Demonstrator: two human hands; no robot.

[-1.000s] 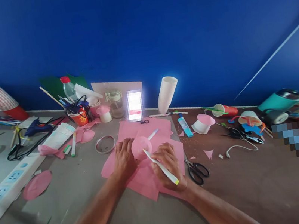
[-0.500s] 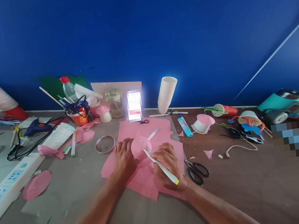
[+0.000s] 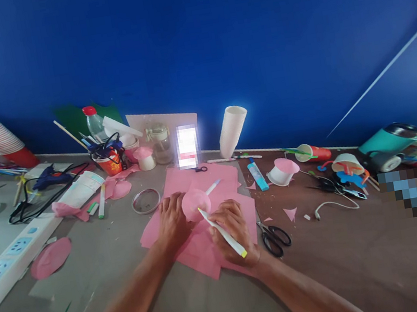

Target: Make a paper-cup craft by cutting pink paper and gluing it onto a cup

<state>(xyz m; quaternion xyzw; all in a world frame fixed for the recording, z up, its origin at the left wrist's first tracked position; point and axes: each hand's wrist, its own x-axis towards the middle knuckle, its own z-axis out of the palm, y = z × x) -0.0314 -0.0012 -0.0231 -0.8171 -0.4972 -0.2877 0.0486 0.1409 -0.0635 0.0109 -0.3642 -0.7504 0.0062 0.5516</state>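
In the middle of the table, my left hand (image 3: 174,216) is closed at the left edge of a round pink paper piece (image 3: 195,204); what lies under it is hidden. My right hand (image 3: 230,231) grips a white marker (image 3: 226,237) with a yellow end, its tip on or just over the round piece's lower right part. Both hands are above overlapping pink paper sheets (image 3: 205,259). A white pen-like stick (image 3: 212,187) lies just behind the round piece. Black-handled scissors (image 3: 275,238) rest to the right of my right hand.
A roll of tape (image 3: 146,201) lies left of the sheets, with a power strip (image 3: 14,255) farther left. Behind stand a glowing phone (image 3: 187,146) and stacked white cups (image 3: 233,131). A pink-topped cup (image 3: 283,171) and blue glue stick (image 3: 258,177) are at right.
The marker's tip has shifted slightly left over the round pink piece, and my right hand has moved a little with it. My left hand keeps its place.
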